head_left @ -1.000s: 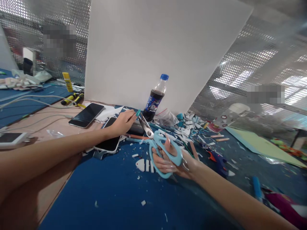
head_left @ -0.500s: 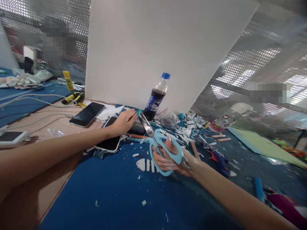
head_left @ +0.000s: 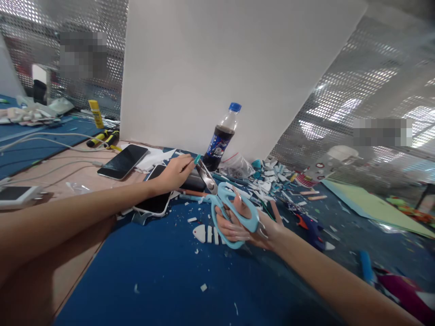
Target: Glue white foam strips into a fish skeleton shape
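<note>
Light blue-handled scissors [head_left: 253,213] are in my right hand [head_left: 234,224], its fingers through and around the loops. Their metal blades [head_left: 205,174] point up and to the left. At the blade tips is a small teal piece [head_left: 197,159], pinched by the fingertips of my left hand [head_left: 176,172]. Behind my left hand a cola bottle [head_left: 217,147] with a blue cap leans slightly right. Under my left wrist lies a phone with a white edge [head_left: 154,203]. Below the scissors, white cut pieces [head_left: 200,233] lie on the blue mat [head_left: 136,271], one with a red dot.
A dark phone [head_left: 124,161], cables and yellow-black tool handles [head_left: 98,139] lie at the left, near a glue stick [head_left: 96,114]. Scraps [head_left: 272,174] pile up right of the bottle. Farther right are a glue gun [head_left: 312,228] and coloured sheets [head_left: 370,203]. A white board [head_left: 204,68] stands behind.
Hardly anything differs. The scissors and both hands hold nearly the same position, with the teal piece still at the blade tips.
</note>
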`<state>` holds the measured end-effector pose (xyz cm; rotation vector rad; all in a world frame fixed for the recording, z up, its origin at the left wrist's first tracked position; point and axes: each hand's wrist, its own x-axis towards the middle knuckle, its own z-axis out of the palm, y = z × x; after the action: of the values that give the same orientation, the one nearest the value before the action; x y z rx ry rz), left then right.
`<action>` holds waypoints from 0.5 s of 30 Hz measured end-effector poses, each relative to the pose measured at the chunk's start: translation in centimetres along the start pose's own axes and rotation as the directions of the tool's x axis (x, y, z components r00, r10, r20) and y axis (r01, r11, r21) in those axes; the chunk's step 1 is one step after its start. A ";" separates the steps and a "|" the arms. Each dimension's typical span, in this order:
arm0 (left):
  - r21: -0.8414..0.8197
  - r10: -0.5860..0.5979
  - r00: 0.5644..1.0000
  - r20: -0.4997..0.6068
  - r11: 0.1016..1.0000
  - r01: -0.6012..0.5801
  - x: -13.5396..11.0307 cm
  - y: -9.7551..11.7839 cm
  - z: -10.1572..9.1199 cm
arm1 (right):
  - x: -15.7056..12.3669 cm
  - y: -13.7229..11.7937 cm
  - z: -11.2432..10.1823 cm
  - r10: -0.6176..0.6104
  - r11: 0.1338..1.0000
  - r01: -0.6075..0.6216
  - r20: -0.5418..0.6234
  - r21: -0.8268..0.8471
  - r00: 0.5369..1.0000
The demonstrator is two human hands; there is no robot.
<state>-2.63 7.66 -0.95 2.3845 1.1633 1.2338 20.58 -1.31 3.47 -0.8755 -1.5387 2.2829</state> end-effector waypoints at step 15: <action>0.008 0.019 1.000 -0.004 1.000 -0.019 0.1 -0.3 0.2 | -0.3 -1.0 1.2 0.052 0.997 -0.057 -0.097 -0.046 0.994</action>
<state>-2.66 7.95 -1.19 2.4054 1.1521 1.2430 19.98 -1.98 4.79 -1.0365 -1.5537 2.2131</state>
